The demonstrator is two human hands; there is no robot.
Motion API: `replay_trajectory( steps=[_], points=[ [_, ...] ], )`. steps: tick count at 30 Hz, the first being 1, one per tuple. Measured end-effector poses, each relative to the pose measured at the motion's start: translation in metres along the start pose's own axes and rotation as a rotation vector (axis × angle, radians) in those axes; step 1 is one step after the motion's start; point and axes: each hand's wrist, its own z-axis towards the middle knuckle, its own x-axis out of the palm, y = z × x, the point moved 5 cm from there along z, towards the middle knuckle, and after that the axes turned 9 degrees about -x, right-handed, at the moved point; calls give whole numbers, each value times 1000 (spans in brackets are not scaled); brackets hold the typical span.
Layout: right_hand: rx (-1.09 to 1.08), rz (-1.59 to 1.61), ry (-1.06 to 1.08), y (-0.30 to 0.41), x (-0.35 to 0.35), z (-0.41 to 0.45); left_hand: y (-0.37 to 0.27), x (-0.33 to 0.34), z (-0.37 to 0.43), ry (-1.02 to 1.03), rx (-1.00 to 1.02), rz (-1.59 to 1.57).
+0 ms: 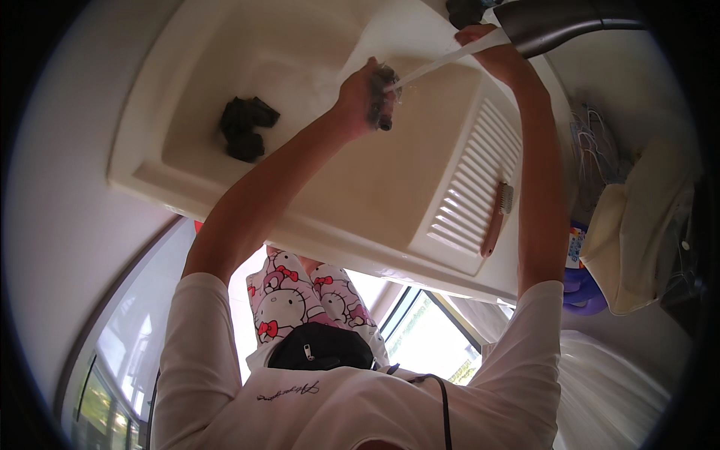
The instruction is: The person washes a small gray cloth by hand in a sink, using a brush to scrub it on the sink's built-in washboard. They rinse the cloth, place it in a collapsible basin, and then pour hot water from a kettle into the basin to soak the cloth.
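Note:
My left hand (358, 101) is closed on a dark, wet cloth item (385, 101) over the basin of a cream laundry sink (349, 191). A stream of water (439, 64) from the dark faucet (554, 25) runs onto it. My right hand (492, 48) is raised beside the faucet's mouth, partly behind the water; its fingers are near a black object (466, 12) at the top edge, and its grip is unclear. Another dark, crumpled cloth (246, 126) lies in the basin at the left.
A ribbed washboard (472, 185) is moulded into the sink's right side, with a pinkish-handled scrubbing brush (495, 222) on it. Right of the sink are a cream cloth-like item (621, 247), a purple object (585, 292) and clear plastic packaging (593, 146).

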Motion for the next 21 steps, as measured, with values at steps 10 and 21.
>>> replay_trajectory(
  steps=[10,21],
  points=[
    [258,670,-488,75,112,-67,-10,2,-2,-264,178,234],
    [762,2022,-604,102,240,-101,2,-10,24,-498,172,313]
  ],
)
